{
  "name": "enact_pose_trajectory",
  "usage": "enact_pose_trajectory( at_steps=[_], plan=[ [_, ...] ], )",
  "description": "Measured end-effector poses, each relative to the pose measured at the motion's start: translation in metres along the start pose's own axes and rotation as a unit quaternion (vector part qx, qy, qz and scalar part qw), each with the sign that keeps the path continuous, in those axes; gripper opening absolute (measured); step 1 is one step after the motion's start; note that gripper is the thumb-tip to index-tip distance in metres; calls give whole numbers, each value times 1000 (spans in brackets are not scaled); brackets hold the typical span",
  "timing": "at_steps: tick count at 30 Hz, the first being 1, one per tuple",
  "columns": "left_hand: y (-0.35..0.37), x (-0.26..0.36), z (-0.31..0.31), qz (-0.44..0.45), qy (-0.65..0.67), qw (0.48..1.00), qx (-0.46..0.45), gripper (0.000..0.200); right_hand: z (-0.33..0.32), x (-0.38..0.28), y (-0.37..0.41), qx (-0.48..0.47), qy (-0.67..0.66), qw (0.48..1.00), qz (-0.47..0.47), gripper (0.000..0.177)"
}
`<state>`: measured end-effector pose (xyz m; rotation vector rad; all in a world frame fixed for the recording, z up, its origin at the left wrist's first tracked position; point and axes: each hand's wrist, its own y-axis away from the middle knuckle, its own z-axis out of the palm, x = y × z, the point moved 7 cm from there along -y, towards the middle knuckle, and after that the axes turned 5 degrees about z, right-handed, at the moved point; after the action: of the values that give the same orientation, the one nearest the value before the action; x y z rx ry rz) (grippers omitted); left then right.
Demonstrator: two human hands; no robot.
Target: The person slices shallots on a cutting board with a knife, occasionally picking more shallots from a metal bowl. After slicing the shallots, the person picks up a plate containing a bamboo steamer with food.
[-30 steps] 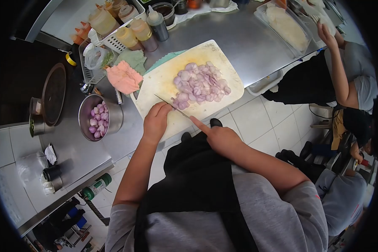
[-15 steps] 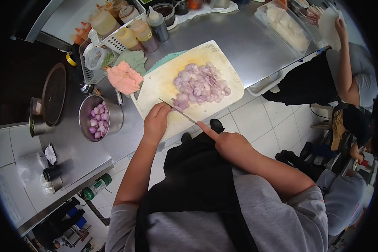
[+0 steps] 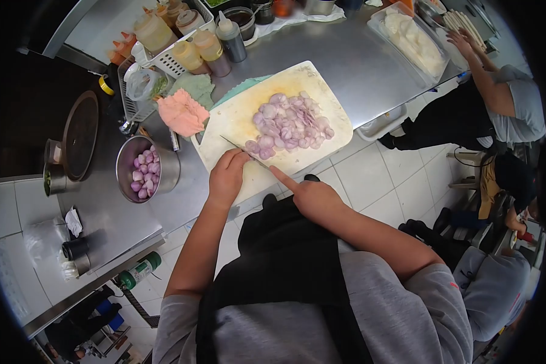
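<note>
- The cutting board [image 3: 221, 124] lies on the steel counter [image 3: 321, 42], its near corner towards the wearer.
- Over the board's near part, the right hand [image 3: 316, 197] closes around the handle end of the knife [image 3: 244, 149], index finger stretched along its top.
- At the board's near-left edge, the left hand [image 3: 226, 176] has its fingers bent and drawn together beside the blade; what they pinch cannot be told.
- On the board, just past the blade, sliced shallots [image 3: 294, 121] lie in a loose heap.
- Left of the board, a steel pot [image 3: 171, 173] holds whole shallots [image 3: 144, 173].
- At the board's left corner sits a pink cloth [image 3: 182, 113].
- Right of the board, well apart, another person [image 3: 503, 100] stands at the counter.
</note>
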<state>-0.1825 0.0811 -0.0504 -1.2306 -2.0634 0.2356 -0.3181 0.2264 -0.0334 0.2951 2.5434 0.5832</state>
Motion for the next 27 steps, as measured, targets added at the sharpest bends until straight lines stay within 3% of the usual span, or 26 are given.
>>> enact_pose_trajectory(
  at_steps=[8, 10, 19, 25, 27],
  plan=[
    [-2, 0, -3, -15, 13, 1000, 8, 11, -16, 1, 26, 36, 2, 999, -37, 89],
    [-2, -1, -1, -17, 11, 1000, 5, 11, -20, 6, 43, -22, 42, 999, -3, 89],
    [1, -4, 0, -9, 24, 1000, 8, 14, -8, 0, 8, 34, 24, 999, -27, 89],
    [3, -5, 1, -4, 3, 1000, -2, 21, -14, 3, 32, -40, 1, 999, 17, 87],
    [3, -6, 2, -6, 24, 1000, 2, 24, -5, 2, 16, -8, 6, 1000, -2, 87]
  ],
)
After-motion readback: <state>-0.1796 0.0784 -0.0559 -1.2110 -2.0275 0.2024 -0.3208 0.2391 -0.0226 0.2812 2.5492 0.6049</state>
